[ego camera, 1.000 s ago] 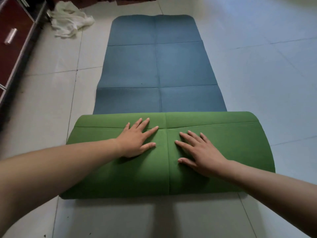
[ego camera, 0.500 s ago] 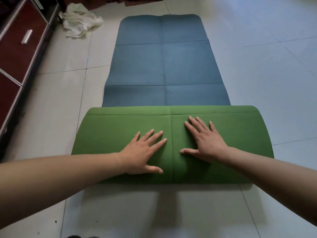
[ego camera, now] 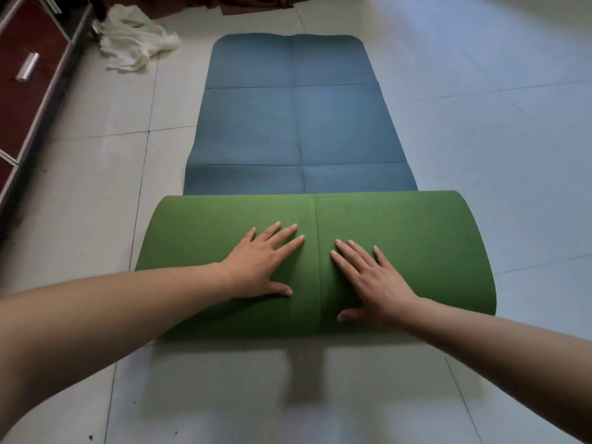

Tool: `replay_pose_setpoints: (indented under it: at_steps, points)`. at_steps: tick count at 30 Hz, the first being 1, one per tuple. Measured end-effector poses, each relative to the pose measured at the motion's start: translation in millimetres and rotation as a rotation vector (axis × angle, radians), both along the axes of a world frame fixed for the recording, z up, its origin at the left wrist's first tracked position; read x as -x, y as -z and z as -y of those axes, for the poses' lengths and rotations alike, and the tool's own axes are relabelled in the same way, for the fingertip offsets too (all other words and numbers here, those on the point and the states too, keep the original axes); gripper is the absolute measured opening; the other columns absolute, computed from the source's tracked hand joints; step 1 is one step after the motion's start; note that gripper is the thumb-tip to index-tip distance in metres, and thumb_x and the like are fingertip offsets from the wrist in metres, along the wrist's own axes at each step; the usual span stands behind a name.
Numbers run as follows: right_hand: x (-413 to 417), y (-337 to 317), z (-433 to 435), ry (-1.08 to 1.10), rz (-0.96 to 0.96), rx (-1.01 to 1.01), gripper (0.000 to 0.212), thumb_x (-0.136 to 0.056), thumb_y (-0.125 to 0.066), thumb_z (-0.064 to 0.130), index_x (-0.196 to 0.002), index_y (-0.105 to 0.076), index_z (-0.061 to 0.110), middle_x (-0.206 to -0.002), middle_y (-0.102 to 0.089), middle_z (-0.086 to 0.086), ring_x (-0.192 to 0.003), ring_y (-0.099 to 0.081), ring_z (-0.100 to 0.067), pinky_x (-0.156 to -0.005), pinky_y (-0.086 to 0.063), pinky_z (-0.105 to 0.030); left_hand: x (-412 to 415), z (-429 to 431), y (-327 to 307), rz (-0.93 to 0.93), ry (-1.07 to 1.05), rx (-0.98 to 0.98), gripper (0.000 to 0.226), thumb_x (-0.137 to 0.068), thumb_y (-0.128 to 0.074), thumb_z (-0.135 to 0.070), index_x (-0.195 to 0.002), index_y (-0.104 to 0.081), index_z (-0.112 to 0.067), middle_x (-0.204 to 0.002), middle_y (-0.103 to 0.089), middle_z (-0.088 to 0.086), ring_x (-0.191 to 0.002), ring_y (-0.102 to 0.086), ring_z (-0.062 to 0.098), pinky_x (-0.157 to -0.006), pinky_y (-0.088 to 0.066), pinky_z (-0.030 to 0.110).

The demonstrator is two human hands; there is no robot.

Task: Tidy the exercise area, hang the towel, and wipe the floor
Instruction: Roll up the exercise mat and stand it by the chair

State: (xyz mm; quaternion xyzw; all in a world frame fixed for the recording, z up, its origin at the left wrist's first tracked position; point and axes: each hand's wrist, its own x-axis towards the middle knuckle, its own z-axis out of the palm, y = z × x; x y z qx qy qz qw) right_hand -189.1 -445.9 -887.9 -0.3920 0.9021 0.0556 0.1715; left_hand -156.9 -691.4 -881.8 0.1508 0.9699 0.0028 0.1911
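Observation:
An exercise mat (ego camera: 298, 123) lies flat on the tiled floor, blue side up, stretching away from me. Its near end is rolled into a thick green roll (ego camera: 416, 245) lying across the view. My left hand (ego camera: 261, 264) rests palm down on the roll just left of its centre crease, fingers spread. My right hand (ego camera: 373, 280) presses flat on the roll just right of the crease, fingers apart, thumb at the near side. A crumpled white towel (ego camera: 134, 44) lies on the floor at the far left, beyond the mat's corner.
A dark red cabinet (ego camera: 22, 100) with a metal handle (ego camera: 27, 67) runs along the left wall. Dark brown cloth (ego camera: 256, 3) hangs at the far end of the floor. Pale floor tiles (ego camera: 496, 139) lie to the right of the mat.
The green roll has moved forward over the blue mat and less blue surface shows. Both hands have shifted on the roll, the right hand drawing back toward me.

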Motion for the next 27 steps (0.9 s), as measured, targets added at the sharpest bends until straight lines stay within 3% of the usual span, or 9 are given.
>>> replay_pose_setpoints:
  at_steps: [6,15,21,27]
  points:
    - [25.1,-8.1,13.9,0.095,-0.068,0.009,0.112,-0.073,-0.055,0.069,-0.146,0.015,0.022,-0.147,0.029,0.008,-0.134,0.027,-0.013,-0.115,0.001,-0.051,6.0,9.7,-0.8,-0.077,0.05,-0.089,0.091,-0.082,-0.045,-0.069,-0.148,0.007,-0.036,-0.158,0.014,-0.006,-0.145,0.013,0.02,-0.115,0.001,0.053]
    - [33.9,-30.8,30.5,0.345,-0.054,-0.091,0.112,-0.074,-0.051,0.07,-0.146,0.017,0.018,-0.154,0.023,0.003,-0.143,0.015,-0.02,-0.116,-0.004,-0.051,12.8,-6.1,5.2,-0.069,0.15,0.003,0.126,-0.061,-0.064,-0.074,-0.146,0.018,-0.031,-0.155,0.024,0.0,-0.143,0.019,0.03,-0.107,0.003,0.066]
    - [9.0,-25.9,38.9,0.277,-0.077,0.012,0.108,-0.076,-0.051,0.069,-0.147,0.011,0.018,-0.155,0.021,-0.003,-0.142,0.019,-0.022,-0.117,0.0,-0.047,42.8,14.7,-12.9,-0.164,0.074,-0.045,0.116,-0.068,-0.061,-0.072,-0.147,0.015,-0.034,-0.157,0.017,-0.002,-0.145,0.011,0.024,-0.112,0.0,0.058]
    - [56.9,-36.1,45.8,0.2,-0.126,0.038,0.104,-0.077,-0.06,0.058,-0.148,0.006,0.021,-0.157,0.015,-0.002,-0.144,0.013,-0.02,-0.117,-0.002,-0.043,55.4,32.4,-25.3,-0.21,-0.156,-0.115,0.092,-0.081,-0.047,-0.069,-0.15,-0.001,-0.029,-0.159,0.003,-0.002,-0.146,0.001,0.019,-0.116,-0.005,0.053]
